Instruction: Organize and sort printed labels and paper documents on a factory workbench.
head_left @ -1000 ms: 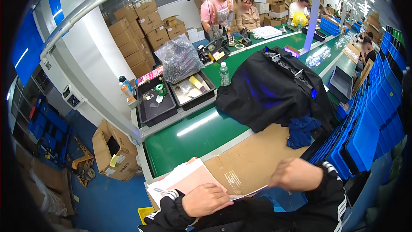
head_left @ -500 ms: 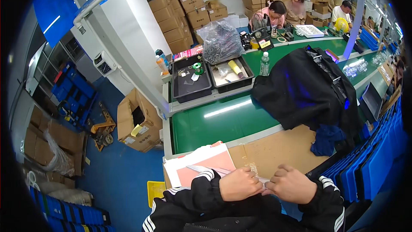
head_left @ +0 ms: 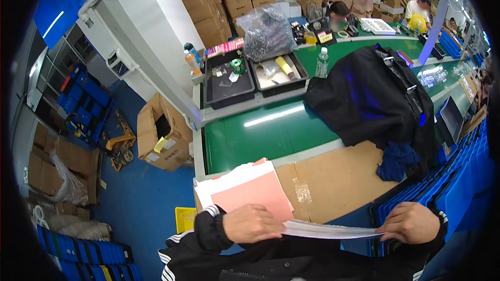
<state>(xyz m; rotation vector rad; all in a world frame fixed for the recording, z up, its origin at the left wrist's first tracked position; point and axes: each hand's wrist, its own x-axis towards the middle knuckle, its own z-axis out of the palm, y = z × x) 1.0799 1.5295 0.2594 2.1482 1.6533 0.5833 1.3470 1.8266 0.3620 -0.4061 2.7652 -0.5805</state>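
Note:
My left hand (head_left: 252, 224) and my right hand (head_left: 410, 222) each grip one end of a thin stack of white sheets (head_left: 333, 229), held flat and edge-on just in front of my chest. Both arms wear black sleeves with white stripes. Right beyond my left hand, a pink sheet (head_left: 259, 194) lies on top of white paper (head_left: 229, 179) at the near left corner of the bench. A flattened brown cardboard sheet (head_left: 338, 179) covers the bench surface between my hands.
A black jacket (head_left: 376, 99) is heaped on the green conveyor belt (head_left: 260, 135). Two black trays (head_left: 229, 80) with small parts, a water bottle (head_left: 322, 62), blue crates (head_left: 458, 187) at right, an open carton (head_left: 164, 135) on the blue floor. Other people work at the far end.
My hands have spread apart, stretching the white sheets between them; earlier they were close together. My view has swung left and down a little.

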